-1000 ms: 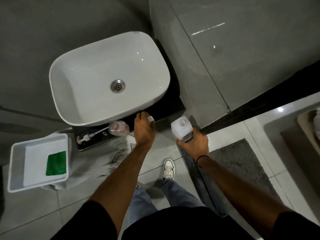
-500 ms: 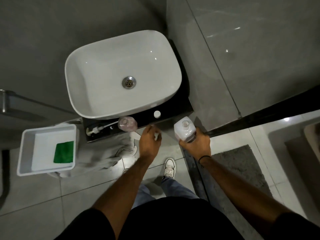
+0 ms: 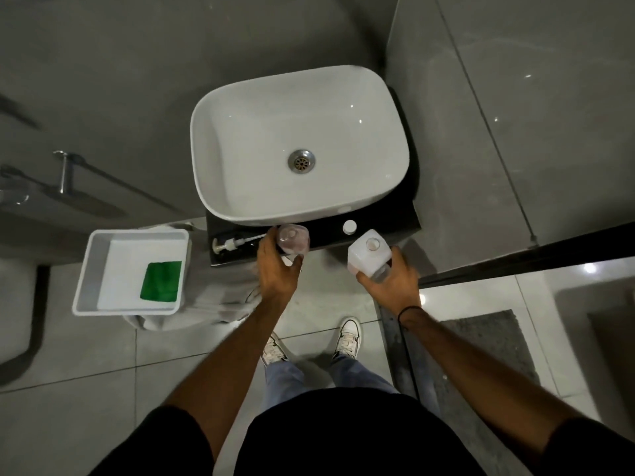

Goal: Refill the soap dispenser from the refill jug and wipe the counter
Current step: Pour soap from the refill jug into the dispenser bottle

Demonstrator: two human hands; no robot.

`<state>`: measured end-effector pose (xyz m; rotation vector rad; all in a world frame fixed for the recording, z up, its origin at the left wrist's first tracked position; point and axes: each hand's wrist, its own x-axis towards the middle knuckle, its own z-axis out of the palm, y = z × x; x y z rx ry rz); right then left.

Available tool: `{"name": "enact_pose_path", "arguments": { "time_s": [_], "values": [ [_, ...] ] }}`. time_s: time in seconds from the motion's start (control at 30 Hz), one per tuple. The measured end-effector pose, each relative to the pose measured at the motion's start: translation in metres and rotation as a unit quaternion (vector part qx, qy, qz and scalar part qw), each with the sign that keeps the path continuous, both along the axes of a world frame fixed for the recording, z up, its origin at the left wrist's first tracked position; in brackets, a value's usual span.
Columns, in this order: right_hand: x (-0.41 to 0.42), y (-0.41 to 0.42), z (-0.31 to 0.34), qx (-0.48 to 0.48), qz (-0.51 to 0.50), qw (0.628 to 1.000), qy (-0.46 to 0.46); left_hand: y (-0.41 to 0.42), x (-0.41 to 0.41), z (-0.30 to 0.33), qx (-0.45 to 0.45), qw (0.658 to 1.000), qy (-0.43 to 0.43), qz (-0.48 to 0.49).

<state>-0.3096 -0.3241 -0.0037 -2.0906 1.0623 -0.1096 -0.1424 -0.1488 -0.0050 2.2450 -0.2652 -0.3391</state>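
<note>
Nearest, two white shoes [image 3: 348, 336] stand on the tiled floor at 6 o'clock. Above them, the left hand [image 3: 276, 269] has its fingers wrapped around the clear soap dispenser [image 3: 292, 238], which stands on the dark bench [image 3: 326, 235] at its front edge. At 3 o'clock from it, the right hand [image 3: 390, 281] holds the white refill jug [image 3: 367, 254], fingers clamped on its lower body, mouth open and facing up. The jug's white cap [image 3: 349, 227] lies on the bench between the two bottles. The pump head [image 3: 233, 242] lies flat at 9 o'clock of the dispenser. Further left, a white tray [image 3: 99, 266] holds a green cloth [image 3: 160, 281]. Beyond, at 12 o'clock, sits the white basin [image 3: 240, 132].
</note>
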Motion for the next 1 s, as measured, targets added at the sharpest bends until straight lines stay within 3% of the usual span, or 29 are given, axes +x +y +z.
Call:
{"name": "enact_pose_path", "arguments": {
  "time_s": [0.13, 0.4, 0.6, 0.73, 1.0],
  "values": [
    [0.006, 0.006, 0.007, -0.012, 0.017, 0.999, -0.025, -0.007, 0.008, -0.004, -0.019, 1.0, 0.009, -0.005],
    [0.014, 0.016, 0.03, -0.053, 0.044, 0.996, -0.056, -0.001, 0.016, 0.003, 0.031, 0.998, -0.002, -0.046],
    [0.033, 0.025, 0.071, -0.096, 0.092, 0.986, -0.103, 0.022, 0.019, 0.045, -0.101, 0.992, 0.017, -0.075],
    [0.058, 0.029, 0.107, -0.124, 0.12, 0.975, -0.141, 0.039, 0.034, 0.079, -0.168, 0.983, -0.013, -0.075],
    [0.133, 0.03, 0.179, -0.226, 0.186, 0.943, -0.161, 0.064, 0.082, 0.124, -0.235, 0.97, -0.051, -0.035]
  ]
}}
